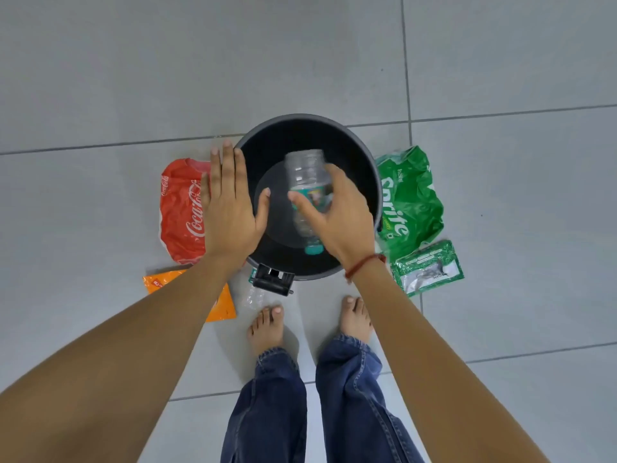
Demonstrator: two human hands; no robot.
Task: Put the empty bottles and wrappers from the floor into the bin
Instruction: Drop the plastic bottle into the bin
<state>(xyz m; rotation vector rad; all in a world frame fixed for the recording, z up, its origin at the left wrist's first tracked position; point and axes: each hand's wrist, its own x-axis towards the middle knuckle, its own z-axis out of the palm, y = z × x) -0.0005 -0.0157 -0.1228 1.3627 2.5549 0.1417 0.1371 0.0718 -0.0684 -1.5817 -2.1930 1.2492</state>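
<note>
A round black bin [364,152] stands open on the tiled floor in front of my feet. My right hand [337,215] grips a clear plastic bottle [307,172] with a teal label, held over the bin's mouth. A teal cap [314,249] shows below that hand, inside the bin. My left hand [230,208] hovers flat and open over the bin's left rim, holding nothing. On the floor lie a red Coca-Cola wrapper [180,208] at the left, an orange wrapper [220,302] under my left forearm, a green Sprite wrapper [410,198] at the right and a small green-and-white packet [429,267].
A crushed clear bottle [252,295] lies by the bin's black pedal [272,279], just ahead of my left foot [267,325]. My right foot [357,320] stands near the bin's front. Grey floor tiles stretch all around.
</note>
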